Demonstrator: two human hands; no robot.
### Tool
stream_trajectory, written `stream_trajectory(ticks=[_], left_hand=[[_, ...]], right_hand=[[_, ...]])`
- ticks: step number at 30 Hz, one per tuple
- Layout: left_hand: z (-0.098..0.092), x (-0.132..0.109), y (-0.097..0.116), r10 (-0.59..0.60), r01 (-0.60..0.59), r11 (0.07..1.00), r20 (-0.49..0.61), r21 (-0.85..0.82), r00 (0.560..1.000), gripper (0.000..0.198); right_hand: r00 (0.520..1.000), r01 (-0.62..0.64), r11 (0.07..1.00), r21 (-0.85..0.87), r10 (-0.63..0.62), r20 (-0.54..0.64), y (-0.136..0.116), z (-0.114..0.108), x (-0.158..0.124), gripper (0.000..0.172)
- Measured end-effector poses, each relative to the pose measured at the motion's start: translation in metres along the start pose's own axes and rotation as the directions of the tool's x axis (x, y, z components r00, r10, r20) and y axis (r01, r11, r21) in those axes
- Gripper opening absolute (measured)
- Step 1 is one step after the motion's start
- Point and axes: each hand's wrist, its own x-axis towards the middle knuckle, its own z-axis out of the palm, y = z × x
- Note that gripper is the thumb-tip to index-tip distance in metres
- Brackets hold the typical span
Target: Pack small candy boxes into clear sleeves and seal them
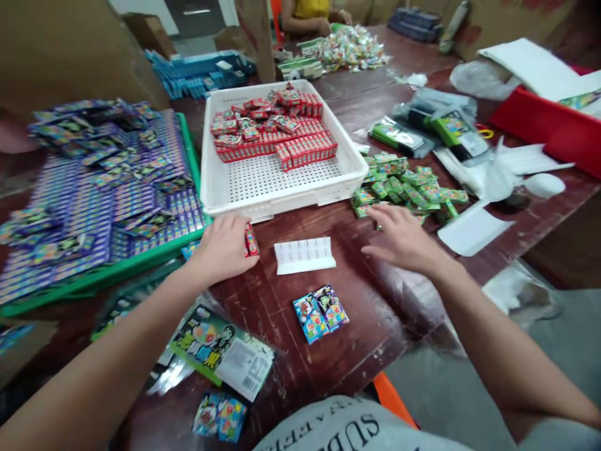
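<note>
the small red packs (251,240) were held in the left hand (224,249), fingers curled round them, ends projecting toward the right. they sat just above the table (291,363), directly in front of the near wall of the white tray (282,197). the tray contained more red packs (277,131), some in rows and some loose, in its far half.

the right hand (401,238) was flat and spread, palm down, holding nothing. its fingertips were at the near edge of a pile of green packs (408,185), right of the white tray.

between the two hands lay a white folded strip (304,255). nearer the body lay two blue packs (320,312), side by side and touching. a printed bag (220,351) lay under the left forearm.

left of the white tray stood a green tray (141,260) loaded with purple packs (94,188). a red bin (539,125) stood at far right. another person's arm (305,25) rested at the far end of the table.
</note>
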Motion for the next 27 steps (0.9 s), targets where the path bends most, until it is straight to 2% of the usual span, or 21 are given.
stream_trajectory(ticks=[1, 3, 6, 8, 11, 14, 17, 19, 22, 25, 27], left_hand=[[-0.003, -0.001, 0.003, 0.009, -0.009, 1.0, -0.039, -0.009, 0.999, 0.071], [-0.009, -0.004, 0.013, 0.035, -0.039, 0.999, -0.096, -0.036, 0.995, 0.068], [-0.021, -0.009, 0.04, 0.08, -0.095, 0.99, -0.136, -0.103, 0.987, 0.069], [-0.026, -0.013, 0.069, 0.141, -0.166, 0.969, -0.14, -0.182, 0.98, 0.071], [-0.021, -0.02, 0.124, 0.337, -0.346, 0.872, -0.087, -0.345, 0.937, 0.08], [0.0, -0.024, 0.176, 0.473, -0.434, 0.783, -0.027, -0.445, 0.881, 0.103], [0.024, -0.024, 0.204, 0.492, -0.426, 0.773, 0.019, -0.47, 0.87, 0.116], [0.03, -0.025, 0.202, 0.477, -0.41, 0.775, 0.019, -0.481, 0.879, 0.12], [0.017, -0.03, 0.172, 0.477, -0.421, 0.76, -0.013, -0.495, 0.879, 0.121], [-0.007, -0.043, 0.123, 0.542, -0.472, 0.747, 0.019, -0.468, 0.84, 0.11], [-0.017, -0.056, 0.092, 0.583, -0.502, 0.76, 0.09, -0.413, 0.808, 0.103]], right_hand=[[0.998, -0.063, 0.996, -0.069, 0.062, -0.008, 0.021, -0.002, 0.002, 0.077], [0.994, -0.098, 0.978, -0.187, 0.104, 0.027, 0.053, -0.001, 0.006, 0.074], [0.995, -0.013, 0.952, -0.307, 0.042, 0.089, 0.073, 0.007, 0.012, 0.068], [0.994, 0.034, 0.933, -0.357, 0.005, 0.107, 0.072, 0.011, 0.017, 0.061], [0.991, 0.042, 0.92, -0.389, 0.012, 0.134, 0.064, 0.013, 0.019, 0.052], [0.994, -0.01, 0.938, -0.346, 0.046, 0.097, 0.051, 0.011, 0.007, 0.05], [0.995, -0.098, 0.979, -0.18, 0.099, -0.007, 0.038, 0.012, -0.023, 0.043], [0.991, -0.123, 0.992, -0.038, 0.12, -0.053, 0.033, 0.015, -0.048, 0.04], [0.987, -0.116, 0.991, 0.062, 0.122, -0.103, 0.034, 0.021, -0.071, 0.04], [0.983, -0.137, 0.99, 0.03, 0.139, -0.124, 0.042, 0.026, -0.065, 0.059], [0.989, -0.134, 0.991, -0.009, 0.133, -0.071, 0.049, 0.028, -0.046, 0.072]])
